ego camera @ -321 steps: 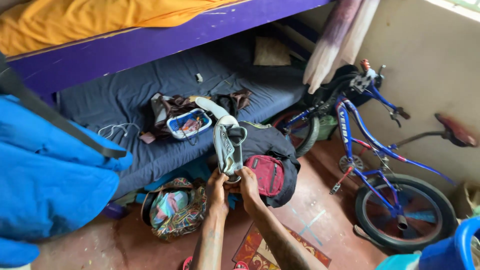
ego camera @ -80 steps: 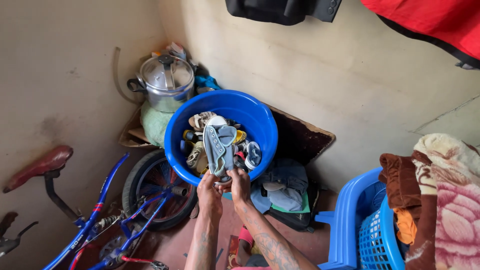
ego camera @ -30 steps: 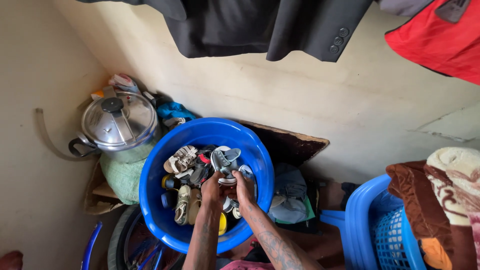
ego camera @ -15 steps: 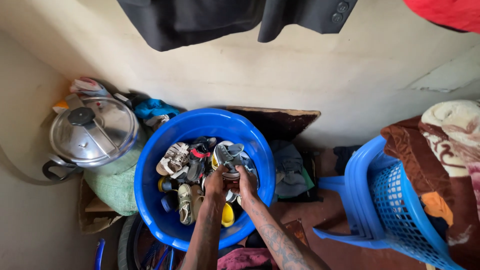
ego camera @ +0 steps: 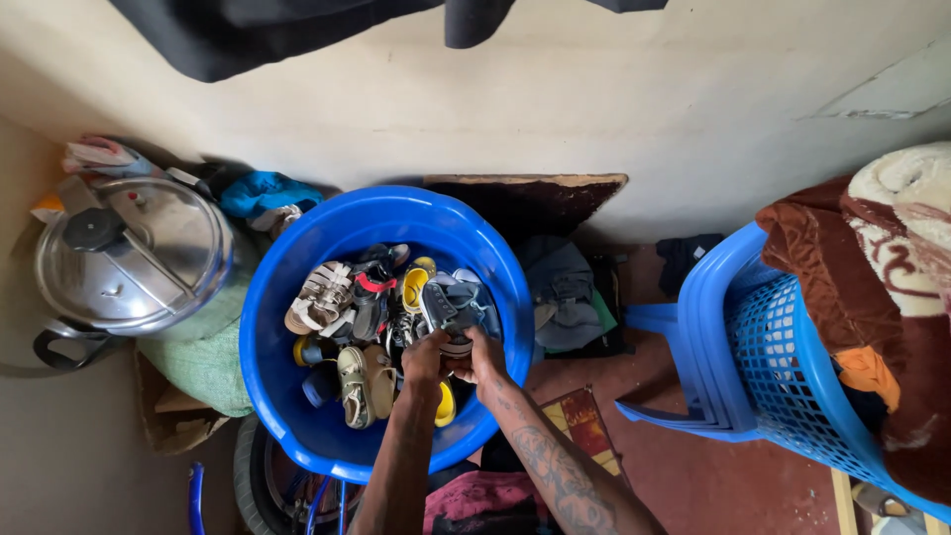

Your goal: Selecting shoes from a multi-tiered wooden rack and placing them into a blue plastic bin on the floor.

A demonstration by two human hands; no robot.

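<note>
A big blue plastic tub (ego camera: 297,248) stands against the wall, filled with several shoes and sandals. Both hands reach into it from below. My left hand (ego camera: 424,359) and my right hand (ego camera: 484,361) together grip the heel end of a grey lace-up sneaker (ego camera: 453,308), which lies low on the pile near the tub's right side. A beige strappy sandal (ego camera: 317,295) and a yellow shoe (ego camera: 413,282) lie next to it.
A steel pressure cooker (ego camera: 124,258) sits left of the tub on a green sack (ego camera: 203,362). A blue plastic chair (ego camera: 738,357) at the right carries brown and cream blankets (ego camera: 882,258). Dark clothing hangs above; a bicycle wheel (ego camera: 260,476) shows below the tub.
I turned from the bed to the blue tub with the grey sneaker in both hands. Over the last second the sneaker has been lowered onto the shoe pile; the view has tilted down.
</note>
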